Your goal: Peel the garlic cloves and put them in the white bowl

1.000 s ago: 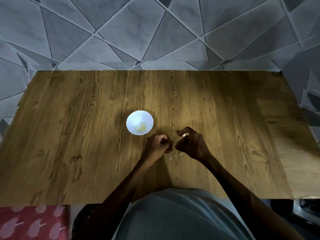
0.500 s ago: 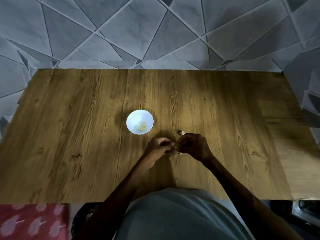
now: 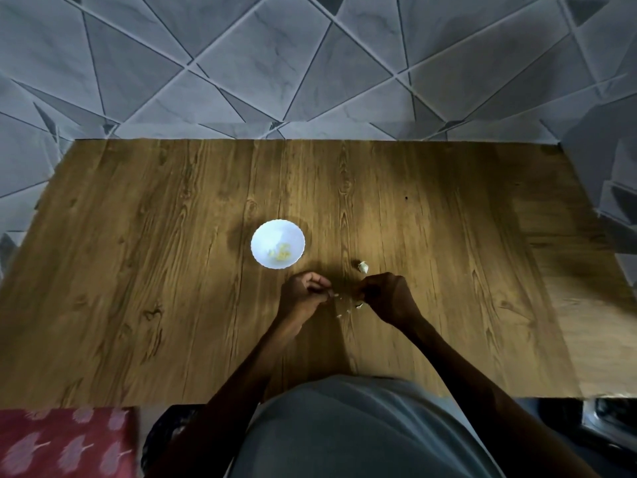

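Head view. White bowl [image 3: 263,236] on the wooden table [image 3: 138,270], left of centre; yellowish peeled garlic pieces [image 3: 282,253] lie inside it. One unpeeled clove [image 3: 363,267] rests on the table right of the bowl, just beyond the right hand [image 3: 386,295]. Left hand [image 3: 303,294]: fingers curled in, tips pinching a pale scrap [image 3: 333,295] (too small to identify). Right hand: fingers curled tight; cannot tell what they hold, it lies in shadow. Skin flakes [image 3: 358,306] on the table between and just near of the hands.
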Tool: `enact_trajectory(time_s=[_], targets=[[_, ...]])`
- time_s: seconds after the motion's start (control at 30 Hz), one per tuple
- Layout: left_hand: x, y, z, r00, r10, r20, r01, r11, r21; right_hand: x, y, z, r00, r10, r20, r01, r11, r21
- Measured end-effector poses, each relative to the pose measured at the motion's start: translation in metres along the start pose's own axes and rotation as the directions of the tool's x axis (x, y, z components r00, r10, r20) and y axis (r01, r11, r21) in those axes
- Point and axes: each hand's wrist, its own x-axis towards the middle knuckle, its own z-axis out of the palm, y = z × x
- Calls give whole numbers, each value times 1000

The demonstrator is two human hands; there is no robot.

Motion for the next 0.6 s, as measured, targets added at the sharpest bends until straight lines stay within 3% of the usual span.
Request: enact_trajectory(time_s=[0.27, 0.47, 0.6], targets=[[10, -10, -4, 970, 64, -233, -32, 989, 141, -1, -7, 2, 996, 65, -61, -68, 997, -34], [12, -13, 1, 951, 147, -272, -78, 965, 250, -6, -4, 5, 994, -48, -94, 26, 973, -228], [6, -12, 1, 941, 160, -299, -90, 967, 237, -8, -6, 10, 985, -134, -109, 105, 965, -242]])
